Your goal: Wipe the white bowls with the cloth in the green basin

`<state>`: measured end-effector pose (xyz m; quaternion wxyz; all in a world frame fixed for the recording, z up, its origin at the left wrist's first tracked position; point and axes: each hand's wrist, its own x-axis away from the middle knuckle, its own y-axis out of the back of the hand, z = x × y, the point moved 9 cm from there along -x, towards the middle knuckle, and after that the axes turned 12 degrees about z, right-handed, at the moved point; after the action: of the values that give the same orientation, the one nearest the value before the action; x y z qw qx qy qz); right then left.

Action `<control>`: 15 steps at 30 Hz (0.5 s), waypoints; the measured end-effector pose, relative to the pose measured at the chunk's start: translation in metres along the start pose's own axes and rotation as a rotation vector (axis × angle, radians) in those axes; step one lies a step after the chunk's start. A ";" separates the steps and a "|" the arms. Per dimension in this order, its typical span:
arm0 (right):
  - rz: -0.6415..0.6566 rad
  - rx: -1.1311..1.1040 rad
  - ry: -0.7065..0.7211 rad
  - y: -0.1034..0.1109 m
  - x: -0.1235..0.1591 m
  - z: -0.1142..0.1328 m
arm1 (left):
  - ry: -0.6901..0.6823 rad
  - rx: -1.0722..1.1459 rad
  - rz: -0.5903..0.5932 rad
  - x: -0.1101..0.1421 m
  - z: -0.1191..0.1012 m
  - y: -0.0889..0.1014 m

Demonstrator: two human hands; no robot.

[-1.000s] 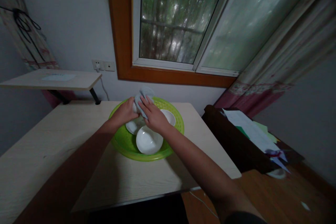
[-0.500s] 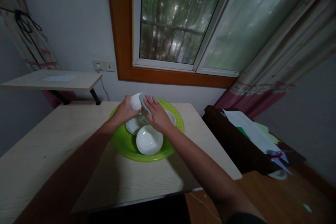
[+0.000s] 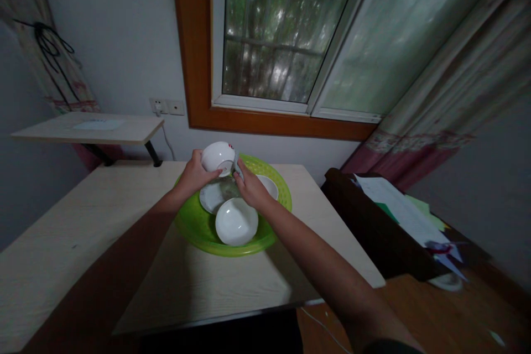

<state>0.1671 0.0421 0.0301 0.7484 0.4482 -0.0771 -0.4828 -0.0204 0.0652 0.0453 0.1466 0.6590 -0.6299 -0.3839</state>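
My left hand [image 3: 196,176] is closed on the side of a white bowl [image 3: 216,156], held tilted above a green plastic basin [image 3: 226,251] with its foot ring facing me. A small red mark shows near the bowl's right edge. At that edge my right hand [image 3: 250,183] presses a grey cloth [image 3: 238,166] to the bowl, its fingers bent around the cloth. Inside the basin, another white bowl [image 3: 236,222] sits upright at the front. Behind it lies a white dish [image 3: 211,197], partly covered, and a further white bowl [image 3: 269,186] is half hidden by my right hand.
The basin stands on a light wooden table [image 3: 136,282]. A small raised shelf [image 3: 136,131] with a paper on it is at the back left. To the right, a dark cabinet [image 3: 360,227] carries papers [image 3: 398,207]. A window [image 3: 274,38] is behind.
The held bowl has turned so its underside shows more. My right hand has moved with the cloth from over the bowl to its right edge. The bowls in the basin stay put.
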 end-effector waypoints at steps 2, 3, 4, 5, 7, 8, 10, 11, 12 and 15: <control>0.010 -0.041 -0.053 -0.005 -0.001 -0.009 | 0.001 -0.005 -0.005 -0.001 0.002 0.000; 0.012 -0.050 -0.053 -0.007 -0.001 -0.011 | 0.000 -0.007 -0.003 -0.001 0.003 -0.001; 0.010 -0.053 -0.037 -0.007 -0.002 -0.009 | 0.001 -0.011 -0.001 -0.001 0.003 -0.002; 0.010 -0.047 -0.009 -0.007 -0.002 -0.006 | 0.003 -0.016 -0.002 -0.001 0.004 -0.002; 0.016 -0.002 0.075 -0.006 -0.001 0.006 | 0.000 -0.024 -0.010 -0.001 0.003 -0.002; 0.021 0.037 0.125 -0.005 0.000 0.014 | -0.003 -0.024 -0.010 -0.001 0.003 -0.002; 0.042 0.134 0.224 -0.006 0.003 0.031 | -0.012 -0.015 0.011 -0.001 0.001 -0.004; 0.059 0.187 0.268 -0.007 0.005 0.040 | -0.015 -0.006 0.031 -0.001 0.000 -0.006; 0.087 0.240 0.308 -0.010 0.007 0.048 | -0.017 0.006 0.051 -0.001 0.000 -0.008; 0.143 0.347 0.362 -0.017 0.010 0.062 | -0.024 0.055 0.074 0.000 0.000 -0.010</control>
<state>0.1274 -0.0052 0.0504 0.6942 0.6422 -0.0550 -0.3203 -0.0128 0.0673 0.0387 0.1350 0.6343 -0.6660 -0.3687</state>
